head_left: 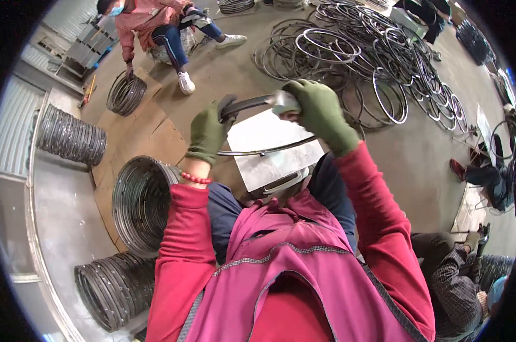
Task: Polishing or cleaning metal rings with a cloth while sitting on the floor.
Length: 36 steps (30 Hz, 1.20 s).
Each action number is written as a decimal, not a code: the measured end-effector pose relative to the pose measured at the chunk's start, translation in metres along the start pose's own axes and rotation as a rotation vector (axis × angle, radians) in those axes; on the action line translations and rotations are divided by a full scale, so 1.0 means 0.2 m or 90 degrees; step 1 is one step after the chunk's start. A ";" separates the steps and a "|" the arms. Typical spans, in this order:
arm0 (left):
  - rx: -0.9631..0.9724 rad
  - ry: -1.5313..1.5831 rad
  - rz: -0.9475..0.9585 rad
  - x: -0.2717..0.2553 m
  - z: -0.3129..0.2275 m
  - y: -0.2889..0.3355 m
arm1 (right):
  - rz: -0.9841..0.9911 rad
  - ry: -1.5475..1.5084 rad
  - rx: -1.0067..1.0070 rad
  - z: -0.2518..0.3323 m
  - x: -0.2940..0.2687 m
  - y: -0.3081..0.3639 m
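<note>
Both my hands wear green gloves and hold a dark metal hoop (269,151) up in front of my lap. My left hand (206,130), a red bead bracelet at its wrist, is closed round the hoop's left side. My right hand (320,111) is closed at the hoop's far right part, with a small pale silvery thing (283,103) between its fingers and the hoop; blur hides what kind it is. Below the hoop lies a white sheet (269,171) on a low support between my knees.
Stacked hoops stand at my left: a near stack (112,290), a larger one (141,205) and a farther one (72,137). A big tangled pile of hoops (372,51) covers the floor ahead right. A seated person (155,34) touches another stack (126,94). Another person (460,279) sits close at my right.
</note>
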<state>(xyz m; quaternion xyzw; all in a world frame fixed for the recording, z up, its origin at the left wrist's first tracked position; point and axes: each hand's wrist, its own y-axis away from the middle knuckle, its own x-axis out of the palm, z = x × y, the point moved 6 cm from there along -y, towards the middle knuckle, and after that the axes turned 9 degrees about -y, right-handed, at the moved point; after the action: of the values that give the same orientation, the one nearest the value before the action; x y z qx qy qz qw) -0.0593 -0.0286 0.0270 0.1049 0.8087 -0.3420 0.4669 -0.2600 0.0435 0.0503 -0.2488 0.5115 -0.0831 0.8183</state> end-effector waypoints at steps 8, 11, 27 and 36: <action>0.007 -0.117 0.041 -0.05 -0.05 -0.10 | -0.017 -0.031 0.017 0.23 0.16 -0.13; 0.026 -0.158 0.026 -0.09 0.00 -0.06 | -0.022 -0.121 0.022 0.17 0.16 -0.11; 0.096 -0.183 -0.058 -0.12 -0.06 0.00 | 0.151 -0.032 0.029 0.30 0.17 -0.15; -0.182 0.118 -0.018 -0.14 0.40 0.15 | 0.078 -0.798 0.217 -0.39 0.44 0.35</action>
<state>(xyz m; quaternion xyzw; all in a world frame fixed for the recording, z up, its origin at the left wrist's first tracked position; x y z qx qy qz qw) 0.0245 -0.0542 0.0112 0.0571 0.8901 -0.2185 0.3959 -0.2960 0.0448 -0.0810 -0.0873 -0.0699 0.0445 0.9927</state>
